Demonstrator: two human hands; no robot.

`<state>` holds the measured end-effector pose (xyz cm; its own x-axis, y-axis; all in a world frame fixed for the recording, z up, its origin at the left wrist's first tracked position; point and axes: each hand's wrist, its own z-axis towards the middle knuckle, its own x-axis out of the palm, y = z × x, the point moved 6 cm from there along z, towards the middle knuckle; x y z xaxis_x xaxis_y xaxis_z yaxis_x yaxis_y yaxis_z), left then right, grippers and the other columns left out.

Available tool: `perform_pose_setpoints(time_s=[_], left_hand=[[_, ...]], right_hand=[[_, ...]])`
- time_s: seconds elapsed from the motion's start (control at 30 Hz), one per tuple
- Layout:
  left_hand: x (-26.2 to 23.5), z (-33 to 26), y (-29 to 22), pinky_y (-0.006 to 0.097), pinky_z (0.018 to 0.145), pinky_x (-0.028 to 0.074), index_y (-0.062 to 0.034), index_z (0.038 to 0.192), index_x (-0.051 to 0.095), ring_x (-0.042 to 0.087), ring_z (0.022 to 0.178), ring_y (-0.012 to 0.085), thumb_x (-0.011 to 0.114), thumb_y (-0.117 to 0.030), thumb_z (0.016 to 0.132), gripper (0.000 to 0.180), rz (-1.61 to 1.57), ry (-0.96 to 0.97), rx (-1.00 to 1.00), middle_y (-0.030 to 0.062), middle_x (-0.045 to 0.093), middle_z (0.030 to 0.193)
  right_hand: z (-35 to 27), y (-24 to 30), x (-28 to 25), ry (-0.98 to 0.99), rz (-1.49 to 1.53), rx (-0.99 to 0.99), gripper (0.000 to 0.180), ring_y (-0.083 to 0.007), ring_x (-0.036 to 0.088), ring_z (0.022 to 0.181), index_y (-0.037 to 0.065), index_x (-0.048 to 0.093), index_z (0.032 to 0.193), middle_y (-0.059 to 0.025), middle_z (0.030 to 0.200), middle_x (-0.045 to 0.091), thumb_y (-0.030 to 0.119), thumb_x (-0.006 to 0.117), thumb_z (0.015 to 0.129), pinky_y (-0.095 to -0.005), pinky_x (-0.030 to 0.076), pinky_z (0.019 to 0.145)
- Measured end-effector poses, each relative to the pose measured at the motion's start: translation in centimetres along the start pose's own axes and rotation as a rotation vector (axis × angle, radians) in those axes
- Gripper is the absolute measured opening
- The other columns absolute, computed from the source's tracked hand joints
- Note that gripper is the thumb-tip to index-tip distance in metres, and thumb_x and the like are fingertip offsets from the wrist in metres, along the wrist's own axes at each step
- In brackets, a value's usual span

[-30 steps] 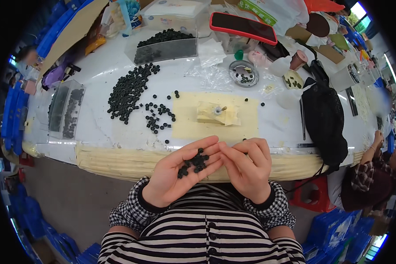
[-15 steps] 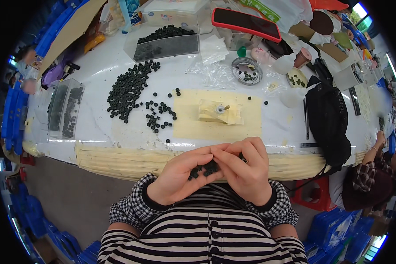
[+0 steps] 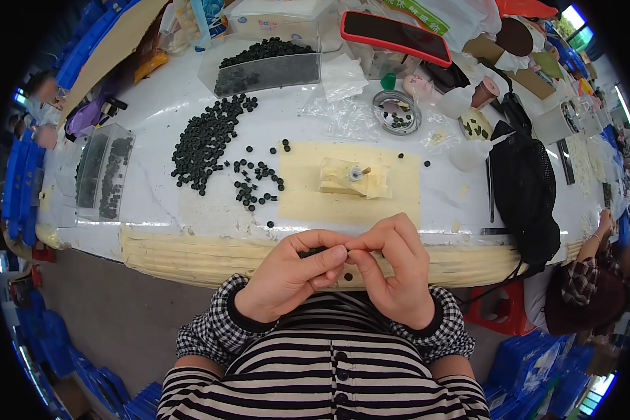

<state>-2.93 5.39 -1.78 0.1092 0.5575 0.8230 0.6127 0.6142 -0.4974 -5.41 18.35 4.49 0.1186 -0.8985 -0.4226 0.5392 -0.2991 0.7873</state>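
My left hand (image 3: 287, 276) is closed around several small black round parts (image 3: 313, 251), which show between its thumb and curled fingers. The thumb and forefinger of my right hand (image 3: 399, 269) are pinched together, meeting the left thumb tip. A tiny dark piece shows where the fingertips meet; its shape is mostly hidden. Just below the hands is a small dark round thing (image 3: 348, 277). Beyond them, a block wrapped in yellowish tape (image 3: 339, 187), with a short metal pin (image 3: 358, 173) standing on it, sits on a yellowish taped mat (image 3: 301, 206).
A large pile of black round parts (image 3: 206, 147) lies left of the mat, with a looser group (image 3: 255, 183) nearer it. Clear bins (image 3: 276, 78) of similar parts stand behind and far left. A red-cased phone (image 3: 395, 38) lies at the back; a black mesh bag (image 3: 521, 189) lies right.
My left hand has closed over the black parts that lay in its open palm. My right fingertips have moved slightly down to the left thumb tip.
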Motion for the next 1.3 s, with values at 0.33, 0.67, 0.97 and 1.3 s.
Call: perform_pose_setpoints(time_s=[0.33,0.67,0.97,1.3], left_hand=[[-0.3,0.8,-2.0,0.02,0.065,0.044,0.0014,0.11,0.058,0.053,0.079,0.0086,0.053,-0.016,0.097,0.022,-0.1,-0.138,0.107,0.0031,0.058,0.089],[-1.2,-2.2,-3.9,0.02,0.057,0.037,0.0025,0.104,0.053,0.046,0.073,0.0101,0.049,-0.014,0.096,0.019,-0.202,-0.124,0.246,0.0054,0.053,0.089],[-0.6,-2.2,-3.9,0.02,0.057,0.037,0.0016,0.105,0.053,0.045,0.073,0.0102,0.048,-0.013,0.096,0.018,-0.234,-0.082,0.248,0.0058,0.052,0.089],[-1.8,-0.5,-6.0,0.02,0.056,0.037,0.0013,0.104,0.053,0.046,0.074,0.0114,0.048,-0.012,0.095,0.017,-0.301,-0.083,0.254,0.0071,0.053,0.089]], right_hand=[[0.9,-0.9,-1.4,-0.049,-0.042,0.081,0.015,-0.0187,0.057,0.068,0.001,0.063,0.094,-0.0099,0.083,0.057,-0.004,0.065,0.08,-0.0261,0.047,0.056],[-13.1,-8.6,-0.1,0.99,-0.06,0.204,0.027,-0.0352,0.058,0.1,0.0,0.059,0.113,-0.0186,0.107,0.062,0.014,0.053,0.091,-0.0403,0.046,0.088],[-14.9,-16.1,8.8,0.481,-0.338,0.101,0.032,-0.0319,0.056,0.106,0.009,0.059,0.118,-0.0173,0.111,0.061,0.02,0.052,0.089,-0.0429,0.043,0.093],[-15.6,-15.6,8.5,0.528,-0.343,0.123,0.028,-0.0306,0.058,0.103,0.007,0.061,0.112,-0.0173,0.108,0.062,0.018,0.051,0.088,-0.0424,0.046,0.09]])
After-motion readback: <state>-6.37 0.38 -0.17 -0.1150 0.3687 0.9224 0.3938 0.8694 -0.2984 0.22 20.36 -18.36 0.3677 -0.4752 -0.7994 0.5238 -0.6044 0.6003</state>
